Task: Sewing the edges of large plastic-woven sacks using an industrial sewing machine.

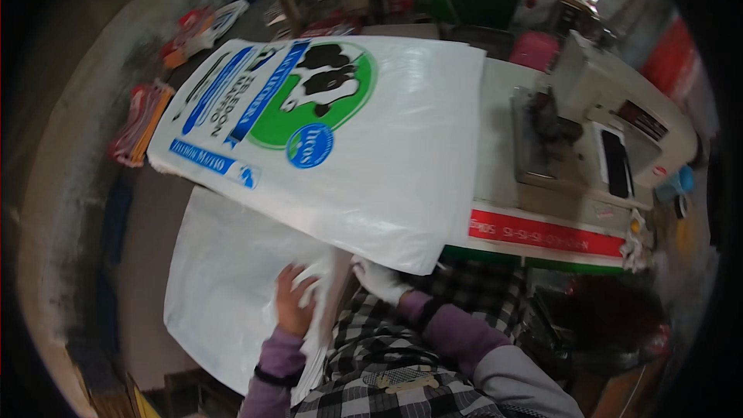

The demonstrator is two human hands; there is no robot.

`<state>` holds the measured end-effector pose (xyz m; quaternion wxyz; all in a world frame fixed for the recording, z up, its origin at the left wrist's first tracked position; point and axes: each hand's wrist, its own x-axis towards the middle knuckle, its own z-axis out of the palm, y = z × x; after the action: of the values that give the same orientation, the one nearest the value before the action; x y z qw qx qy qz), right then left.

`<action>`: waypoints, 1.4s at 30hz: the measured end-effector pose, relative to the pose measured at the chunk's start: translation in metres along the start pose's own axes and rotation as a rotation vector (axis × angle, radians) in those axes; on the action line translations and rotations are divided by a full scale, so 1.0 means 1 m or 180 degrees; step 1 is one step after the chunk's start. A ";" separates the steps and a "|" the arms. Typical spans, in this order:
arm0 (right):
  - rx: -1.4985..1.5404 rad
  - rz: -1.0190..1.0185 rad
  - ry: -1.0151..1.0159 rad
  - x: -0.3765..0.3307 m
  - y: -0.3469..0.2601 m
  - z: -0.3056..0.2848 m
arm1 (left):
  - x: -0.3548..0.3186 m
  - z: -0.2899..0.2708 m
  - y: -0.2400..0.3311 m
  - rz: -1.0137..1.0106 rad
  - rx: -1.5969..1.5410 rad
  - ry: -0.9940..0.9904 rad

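Note:
A pile of white plastic sacks, the top one printed with a cow's head on a green oval and blue bands, lies across the table. Nearer to me, partly under it, is a stack of plain white sacks. My left hand, with white covering on some fingers, is over the right part of this plain stack, fingers apart and bent. My right hand, in a white glove, is beside the stack's right edge, just below the printed pile's near edge. Its fingers stretch toward the stack, with nothing visible in them.
A sewing machine stands at the right, with a phone on its base. Bundles of folded red and orange material lie along the left wall. Dark plastic bags are at the lower right. Boxes line the back.

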<state>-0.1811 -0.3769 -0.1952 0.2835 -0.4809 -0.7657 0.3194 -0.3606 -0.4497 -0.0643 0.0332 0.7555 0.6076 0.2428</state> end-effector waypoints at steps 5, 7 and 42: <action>0.0771 -0.0458 -0.0522 -0.055 -0.040 -0.081 | 0.164 0.060 0.125 0.1081 -0.0511 -0.0112; 0.0688 -0.0170 -0.0534 -0.076 -0.045 -0.113 | 0.184 0.077 0.119 0.1050 -0.0038 -0.1275; 0.0302 0.0636 0.0658 0.052 0.041 -0.259 | 0.022 -0.166 0.090 0.0853 -0.0867 -0.1490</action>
<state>0.0143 -0.2591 -0.0549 0.3501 -0.5711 -0.6648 0.3306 -0.3437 -0.4931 0.1200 0.2410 0.8530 0.4401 0.1435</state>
